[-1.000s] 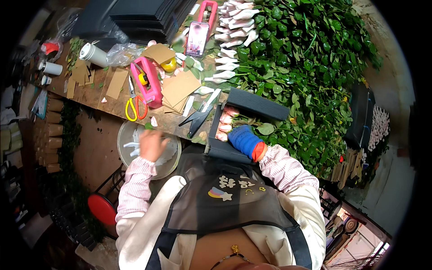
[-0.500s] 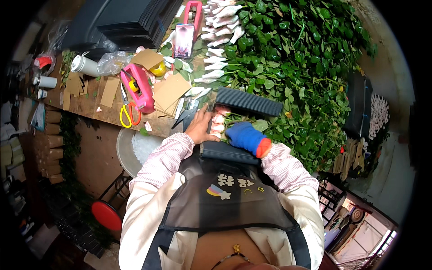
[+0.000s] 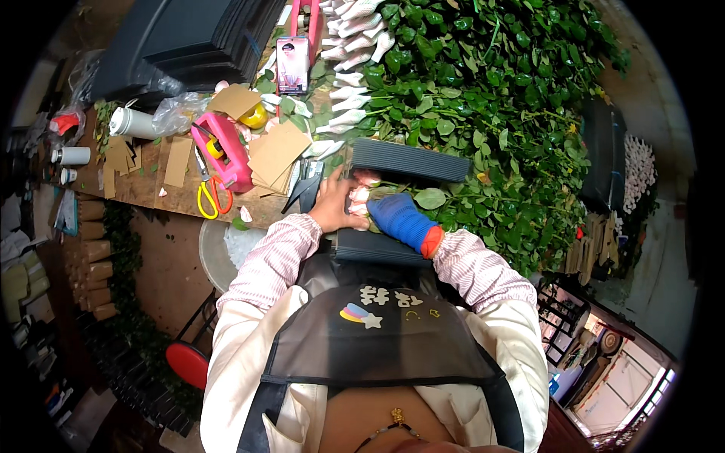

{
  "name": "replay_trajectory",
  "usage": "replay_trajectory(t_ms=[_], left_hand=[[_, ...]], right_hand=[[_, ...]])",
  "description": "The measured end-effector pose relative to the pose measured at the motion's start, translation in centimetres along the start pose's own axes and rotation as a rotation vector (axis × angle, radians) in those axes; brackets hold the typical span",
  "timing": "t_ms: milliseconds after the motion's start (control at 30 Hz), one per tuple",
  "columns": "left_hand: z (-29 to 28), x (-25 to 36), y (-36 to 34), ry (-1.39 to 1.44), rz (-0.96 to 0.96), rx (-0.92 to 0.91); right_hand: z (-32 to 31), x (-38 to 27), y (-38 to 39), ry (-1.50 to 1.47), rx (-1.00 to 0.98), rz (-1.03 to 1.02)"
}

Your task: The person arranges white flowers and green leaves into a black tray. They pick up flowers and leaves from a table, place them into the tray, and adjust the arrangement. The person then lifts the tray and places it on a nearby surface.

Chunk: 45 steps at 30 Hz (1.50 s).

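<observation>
Pale pink rose heads lie in a short row between two dark ribbed corrugated sheets, one far and one near. My bare left hand rests at the tips of the blooms, fingers and thumb spread along the row. My right hand, in a blue knitted glove with an orange cuff, is closed right beside the blooms, on their stem side. Its fingertips are partly hidden, and what they grip does not show clearly. Green leaves stick out past the glove.
Leafy rose stems cover the right side, with white-netted rose heads lined up at their left. Leftward lie black-bladed scissors, orange-and-yellow scissors, a pink tape dispenser, cardboard pieces and a white flask.
My right hand has moved left, up against the rose heads. My left hand stays at the bloom tips. The whole view has shifted slightly.
</observation>
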<state>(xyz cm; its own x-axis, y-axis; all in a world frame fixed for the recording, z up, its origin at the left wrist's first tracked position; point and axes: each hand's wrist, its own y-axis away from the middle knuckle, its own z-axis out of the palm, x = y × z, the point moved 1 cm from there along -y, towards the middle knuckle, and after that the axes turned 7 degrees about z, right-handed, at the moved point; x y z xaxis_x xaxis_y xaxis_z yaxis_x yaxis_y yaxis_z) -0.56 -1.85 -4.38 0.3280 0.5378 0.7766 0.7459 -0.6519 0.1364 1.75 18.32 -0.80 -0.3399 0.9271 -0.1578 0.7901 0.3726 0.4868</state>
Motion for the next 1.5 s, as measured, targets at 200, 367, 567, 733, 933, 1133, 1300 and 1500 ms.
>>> replay_trajectory(t_ms=[200, 367, 567, 733, 933, 1133, 1300, 1500], left_hand=[[0.8, 0.2, 0.4, 0.03, 0.025, 0.141], [1.0, 0.1, 0.8, 0.049, 0.021, 0.122], [1.5, 0.1, 0.4, 0.074, -0.022, 0.17], [2.5, 0.7, -0.7, 0.171, -0.142, 0.327], [3.0, 0.5, -0.4, 0.18, -0.126, 0.374], [2.8, 0.6, -0.4, 0.108, -0.098, 0.341], [2.5, 0.8, -0.7, 0.223, -0.141, 0.372], [2.1, 0.2, -1.7, 0.063, -0.138, 0.315]], right_hand=[[-0.4, 1.3, 1.3, -0.132, 0.075, -0.007], [-0.6, 2.0, 0.2, -0.095, 0.089, 0.145], [0.7, 1.6, -0.8, -0.082, 0.162, 0.068], [-1.0, 1.6, 1.3, -0.069, -0.013, 0.171], [-1.5, 2.8, 2.3, -0.058, 0.076, 0.208], [0.4, 4.4, -1.8, 0.083, 0.691, 0.02], [0.0, 3.8, -1.2, 0.045, 0.243, 0.098], [-0.2, 2.9, -0.6, 0.071, 0.211, 0.039]])
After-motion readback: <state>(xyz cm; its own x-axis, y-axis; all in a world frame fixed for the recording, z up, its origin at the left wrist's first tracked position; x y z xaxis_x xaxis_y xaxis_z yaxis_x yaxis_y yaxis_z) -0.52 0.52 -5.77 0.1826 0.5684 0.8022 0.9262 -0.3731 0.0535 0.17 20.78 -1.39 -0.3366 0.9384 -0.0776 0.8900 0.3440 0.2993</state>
